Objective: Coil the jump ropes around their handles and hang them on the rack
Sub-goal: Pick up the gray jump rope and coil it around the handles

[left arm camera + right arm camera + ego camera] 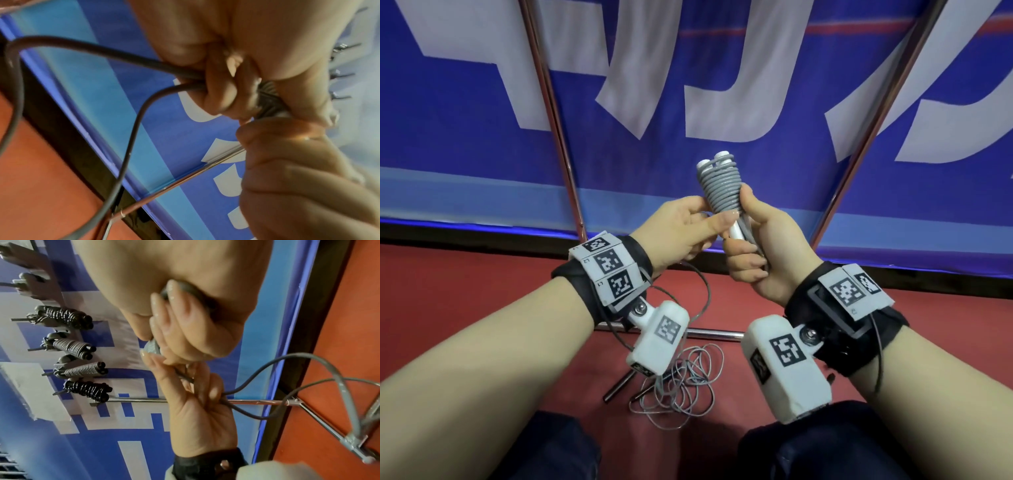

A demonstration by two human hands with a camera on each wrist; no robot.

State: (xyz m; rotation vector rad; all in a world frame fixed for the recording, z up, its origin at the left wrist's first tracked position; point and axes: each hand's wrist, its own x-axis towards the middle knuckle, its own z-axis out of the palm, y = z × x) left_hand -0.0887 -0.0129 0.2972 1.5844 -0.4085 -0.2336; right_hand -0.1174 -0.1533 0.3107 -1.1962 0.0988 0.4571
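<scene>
Right hand (pixel 760 246), fingers curled around the lower ends of two white handles (pixel 736 231) held side by side and upright; grey rope (pixel 722 192) lies coiled in tight turns around their upper part. Left hand (pixel 688 228), thumb and fingers pinching the free run of the same rope just below the coil; from there it drops in a slack loop to a loose tangle (pixel 681 387) on the red floor (pixel 465 291). Chrome base bars of the rack (pixel 717 331) lie on that floor, two slanted chrome poles (pixel 558 126) rising from it in front of a blue banner with large white lettering (pixel 722 85). In the right wrist view, four coiled ropes (pixel 78 347) hang in a row on the rack's pegs, blurred; their handle colours cannot be told. Handle bottoms are hidden inside the right fist; the rack's top is cut off in the head view.
</scene>
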